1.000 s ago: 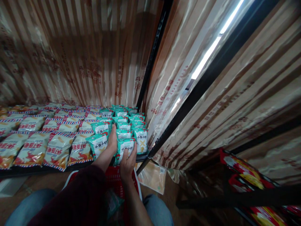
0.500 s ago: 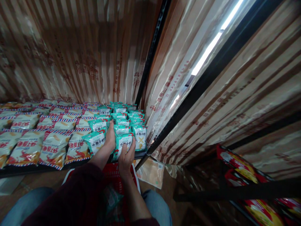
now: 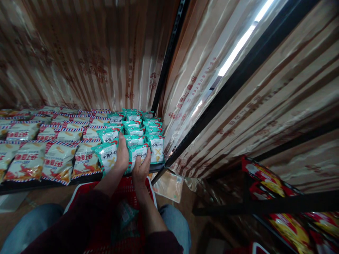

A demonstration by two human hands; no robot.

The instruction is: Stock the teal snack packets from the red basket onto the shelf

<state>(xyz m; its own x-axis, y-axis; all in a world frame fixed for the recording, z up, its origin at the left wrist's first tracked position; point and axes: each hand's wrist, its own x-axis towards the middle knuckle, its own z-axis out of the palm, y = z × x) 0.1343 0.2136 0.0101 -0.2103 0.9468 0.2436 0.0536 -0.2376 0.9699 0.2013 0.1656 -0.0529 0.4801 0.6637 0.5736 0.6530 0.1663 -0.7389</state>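
Rows of teal-and-white snack bags (image 3: 156,144) stand at the right end of a dark shelf. My right hand (image 3: 141,169) grips a front teal bag (image 3: 138,152) by its lower part, thumb on its face. My left hand (image 3: 122,153) is against that bag's left side, between it and another teal bag (image 3: 108,156); its fingers are mostly hidden behind the bag. Below my forearms is a red basket (image 3: 90,187) with a pale rim, and a few teal packets (image 3: 127,216) lie in it.
Striped white snack bags (image 3: 29,160) fill the shelf to the left. Black metal posts (image 3: 206,116) and pleated curtains (image 3: 106,53) surround it. Red and yellow packages (image 3: 288,229) are on a rack at the lower right. A flat packet (image 3: 168,185) lies on the floor.
The view has shifted slightly, so the shelf sits a little higher and more of the red basket shows. Both hands remain at the same teal bag.
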